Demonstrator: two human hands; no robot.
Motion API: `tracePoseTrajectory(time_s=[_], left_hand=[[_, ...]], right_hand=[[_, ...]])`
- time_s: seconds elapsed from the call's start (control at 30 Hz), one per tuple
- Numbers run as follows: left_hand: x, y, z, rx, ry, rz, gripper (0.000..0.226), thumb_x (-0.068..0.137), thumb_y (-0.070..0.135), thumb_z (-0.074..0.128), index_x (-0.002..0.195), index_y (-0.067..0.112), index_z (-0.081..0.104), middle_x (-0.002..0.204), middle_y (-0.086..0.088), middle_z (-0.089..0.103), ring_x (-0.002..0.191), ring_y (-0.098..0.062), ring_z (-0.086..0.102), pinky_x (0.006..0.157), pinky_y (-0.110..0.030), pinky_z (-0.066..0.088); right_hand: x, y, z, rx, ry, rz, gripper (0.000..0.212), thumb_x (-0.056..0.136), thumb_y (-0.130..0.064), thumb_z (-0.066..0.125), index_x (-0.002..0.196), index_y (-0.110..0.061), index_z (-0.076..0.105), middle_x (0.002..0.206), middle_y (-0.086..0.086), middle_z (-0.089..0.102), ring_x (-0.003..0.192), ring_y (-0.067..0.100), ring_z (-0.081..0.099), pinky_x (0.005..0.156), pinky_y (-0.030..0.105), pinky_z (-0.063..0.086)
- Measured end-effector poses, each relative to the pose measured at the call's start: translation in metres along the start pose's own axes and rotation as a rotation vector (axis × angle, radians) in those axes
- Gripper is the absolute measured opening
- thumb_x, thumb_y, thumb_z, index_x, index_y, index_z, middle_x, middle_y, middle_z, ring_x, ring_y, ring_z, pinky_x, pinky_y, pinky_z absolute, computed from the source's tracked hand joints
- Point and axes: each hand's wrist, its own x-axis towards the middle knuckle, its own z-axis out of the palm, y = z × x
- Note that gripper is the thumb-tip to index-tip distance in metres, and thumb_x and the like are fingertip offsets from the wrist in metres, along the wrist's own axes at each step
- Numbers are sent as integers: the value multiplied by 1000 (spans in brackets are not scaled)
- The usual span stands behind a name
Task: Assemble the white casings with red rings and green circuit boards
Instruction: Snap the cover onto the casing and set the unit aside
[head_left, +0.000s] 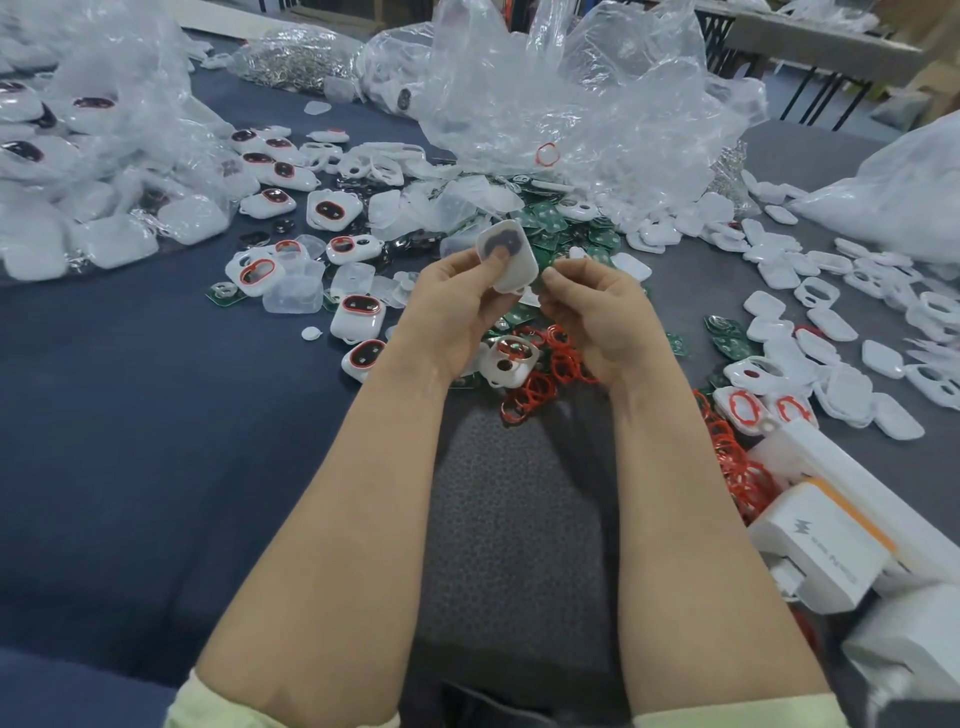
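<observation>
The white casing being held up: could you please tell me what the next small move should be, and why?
Probably squeeze it fully shut: the left hand grips the white rounded plastic casing, thumb on its dark centre, while the right hand pinches its edge.

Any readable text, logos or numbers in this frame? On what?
Grey lightning-bolt sign, no letters: on the white rectangular box with an orange edge.
Grey print line beside it: too blurred to read.
Green circuit boards: markings too small to read.
White plastic casing in the left hand: no print shows.
</observation>
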Motion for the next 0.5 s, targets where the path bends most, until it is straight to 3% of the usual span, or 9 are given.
tracePoseTrajectory(time_s=[0.17, 0.3, 0.4, 0.5], left_hand=[[-1, 0, 1, 17, 22, -19, 14, 96, 6, 52, 89, 3, 64, 83, -5, 67, 75, -11, 64, 68, -17, 57], [-1, 2, 2, -15, 60, -1, 16, 97, 5, 50, 88, 5, 63, 84, -5, 66, 76, -12, 62, 70, -17, 54], [-1, 2, 0, 20, 126, 20, 12, 97, 7, 52, 90, 6, 63, 86, -4, 66, 78, -11, 63, 78, -20, 54], [0, 0, 0, 152, 139, 25, 12, 97, 11, 54, 90, 10, 64, 89, -4, 66, 83, -13, 64, 90, -27, 52]], right_hand=[[0, 4, 4, 93, -26, 0, 19, 91, 5, 54, 78, -8, 61, 60, -4, 64, 57, 7, 58, 59, 17, 49], [1, 4, 9, 126, 56, -67, 11, 92, 0, 57, 88, -9, 63, 63, -5, 65, 56, 4, 57, 59, 16, 49], [1, 6, 7, -224, 252, -129, 19, 93, -4, 54, 111, -10, 57, 74, -2, 64, 64, 7, 58, 66, 24, 51], [-1, 9, 8, -624, 370, -215, 33, 94, -13, 52, 127, -13, 55, 105, 2, 64, 97, 16, 60, 91, 32, 48]])
